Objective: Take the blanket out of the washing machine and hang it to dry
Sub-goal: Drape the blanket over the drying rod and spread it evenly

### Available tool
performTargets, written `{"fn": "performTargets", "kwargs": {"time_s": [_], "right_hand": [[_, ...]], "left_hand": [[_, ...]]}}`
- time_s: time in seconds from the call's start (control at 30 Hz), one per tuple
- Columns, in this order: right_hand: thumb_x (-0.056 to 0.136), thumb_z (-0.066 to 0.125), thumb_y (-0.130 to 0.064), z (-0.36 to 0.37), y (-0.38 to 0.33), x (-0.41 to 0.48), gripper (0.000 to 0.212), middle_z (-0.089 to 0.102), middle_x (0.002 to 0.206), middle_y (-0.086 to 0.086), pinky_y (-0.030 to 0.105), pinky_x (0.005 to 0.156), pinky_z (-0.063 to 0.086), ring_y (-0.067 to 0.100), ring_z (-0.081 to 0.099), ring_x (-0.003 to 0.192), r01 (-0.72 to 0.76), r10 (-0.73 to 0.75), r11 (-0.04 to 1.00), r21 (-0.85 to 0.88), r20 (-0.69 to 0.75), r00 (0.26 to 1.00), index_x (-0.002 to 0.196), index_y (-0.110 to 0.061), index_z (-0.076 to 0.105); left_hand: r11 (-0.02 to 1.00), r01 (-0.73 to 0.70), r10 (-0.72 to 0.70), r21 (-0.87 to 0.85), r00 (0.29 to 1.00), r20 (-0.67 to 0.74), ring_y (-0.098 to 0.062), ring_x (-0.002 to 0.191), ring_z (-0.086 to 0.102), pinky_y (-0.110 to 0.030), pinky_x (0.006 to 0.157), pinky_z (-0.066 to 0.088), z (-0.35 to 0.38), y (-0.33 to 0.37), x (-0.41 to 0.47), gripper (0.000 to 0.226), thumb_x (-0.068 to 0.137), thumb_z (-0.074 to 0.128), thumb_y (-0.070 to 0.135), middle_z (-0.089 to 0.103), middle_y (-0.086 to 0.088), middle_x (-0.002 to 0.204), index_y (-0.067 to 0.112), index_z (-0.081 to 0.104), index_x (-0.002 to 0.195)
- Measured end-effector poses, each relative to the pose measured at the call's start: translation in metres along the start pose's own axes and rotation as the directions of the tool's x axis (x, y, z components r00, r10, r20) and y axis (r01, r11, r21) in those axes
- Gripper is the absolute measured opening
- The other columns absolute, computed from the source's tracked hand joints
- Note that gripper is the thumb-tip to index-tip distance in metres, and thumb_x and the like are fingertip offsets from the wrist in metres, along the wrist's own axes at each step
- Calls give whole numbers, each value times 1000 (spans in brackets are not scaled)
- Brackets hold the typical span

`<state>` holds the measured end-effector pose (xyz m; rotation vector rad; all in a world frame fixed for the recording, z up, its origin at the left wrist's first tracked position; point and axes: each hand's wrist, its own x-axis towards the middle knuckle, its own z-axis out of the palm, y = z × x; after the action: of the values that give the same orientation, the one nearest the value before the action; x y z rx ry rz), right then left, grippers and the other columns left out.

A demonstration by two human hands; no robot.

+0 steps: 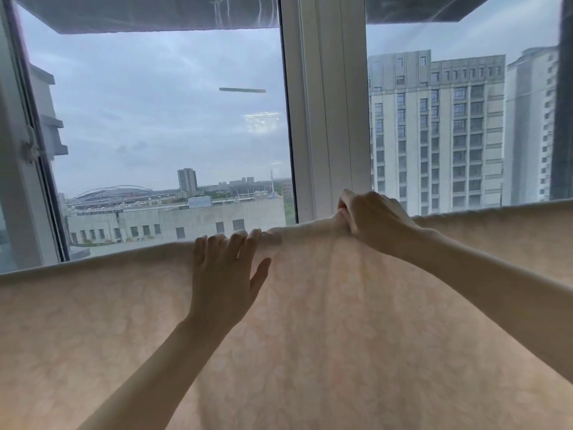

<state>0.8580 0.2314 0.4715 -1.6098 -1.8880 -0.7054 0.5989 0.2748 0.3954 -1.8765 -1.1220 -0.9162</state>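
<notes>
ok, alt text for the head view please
A pale peach blanket hangs draped before a white-framed window; the left hand lies flat at its top edge, fingers spread, and the right hand grips a bunched fold there. Outside: tower blocks, grey sky.

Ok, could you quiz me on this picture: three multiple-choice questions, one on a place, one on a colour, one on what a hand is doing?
1. Where does the blanket hang?
A. before the window
B. on a floor
C. inside a machine

2. Its colour?
A. dark blue
B. pale peach
C. black

3. The right hand is?
A. hanging free
B. gripping bunched blanket edge
C. flat on glass

Answers: 1 A, buildings show above its top edge; 2 B, the cloth looks pale peach; 3 B, its fingers curl round gathered cloth.
</notes>
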Motion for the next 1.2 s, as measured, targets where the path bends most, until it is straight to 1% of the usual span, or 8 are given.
{"fn": "performTargets", "kwargs": {"time_s": [0.07, 0.2, 0.37, 0.6, 0.83, 0.93, 1.0, 1.2], "right_hand": [[99, 48, -19, -3, 15, -6, 8, 59, 71, -2, 31, 61, 43, 12, 54, 60, -92, 91, 995, 42, 14, 996, 94, -15, 53], [100, 46, -21, -3, 20, -14, 11, 57, 68, -3, 30, 58, 42, 12, 55, 59, -88, 87, 996, 23, 16, 996, 95, -15, 53], [100, 45, -25, -2, 17, -16, 14, 57, 68, -3, 33, 63, 49, 14, 58, 61, -82, 83, 996, 43, -12, 996, 97, -15, 53], [99, 47, -23, -3, 20, -12, 15, 63, 76, 2, 40, 67, 56, 20, 62, 66, -99, 99, 991, 90, 9, 995, 100, -12, 57], [95, 47, -9, -6, 39, -31, 14, 64, 76, -1, 12, 52, 43, 9, 60, 62, -88, 93, 983, 160, -21, 995, 97, -12, 60], [92, 47, -2, -5, 51, -42, 20, 68, 90, 2, 27, 72, 55, 16, 65, 80, -91, 92, 976, 197, 0, 996, 103, -10, 62], [95, 53, -9, -6, 57, -44, 16, 69, 96, 0, 36, 81, 54, 16, 66, 86, -78, 82, 978, 193, -9, 997, 107, -11, 63], [95, 57, -16, -5, 62, -31, 6, 66, 79, -3, 35, 70, 56, 11, 64, 70, -26, 37, 982, 187, -57, 998, 91, -15, 61]], "left_hand": [[999, -42, 41, 26, 999, 17, -31, 98, 55, -50, 92, 39, 0, 0, 0, 53, 95, 38, 49, 60, -6, 119, 19, 50, 137], [999, -32, 29, 43, 997, 74, -33, 96, 55, -52, 92, 38, -2, 11, 6, 55, 95, 30, 57, 60, -5, 115, 29, 47, 139], [996, -70, 72, -62, 997, 40, -30, 99, 58, -50, 94, 42, -2, 29, 14, 58, 95, 31, 54, 62, -6, 119, 18, 53, 134], [989, -99, 104, -107, 994, 38, -31, 108, 55, -56, 98, 38, 3, 77, 29, 57, 94, 37, 55, 55, -3, 132, 21, 48, 138], [990, -103, 103, -99, 995, -4, -30, 100, 55, -55, 96, 37, 16, 105, 40, 56, 92, 37, 59, 59, -3, 119, 20, 53, 129], [994, -74, 72, -79, 997, -17, -31, 101, 57, -59, 96, 37, 22, 118, 44, 57, 91, 36, 58, 59, -5, 117, 18, 55, 127], [995, -60, 57, -85, 998, -32, -31, 99, 58, -61, 95, 38, 24, 124, 46, 56, 92, 33, 56, 61, -5, 115, 17, 57, 125], [991, -72, 52, -111, 983, -177, -32, 95, 57, -56, 94, 40, 34, 123, 45, 47, 97, 36, 49, 61, -8, 112, 15, 59, 121]]}}
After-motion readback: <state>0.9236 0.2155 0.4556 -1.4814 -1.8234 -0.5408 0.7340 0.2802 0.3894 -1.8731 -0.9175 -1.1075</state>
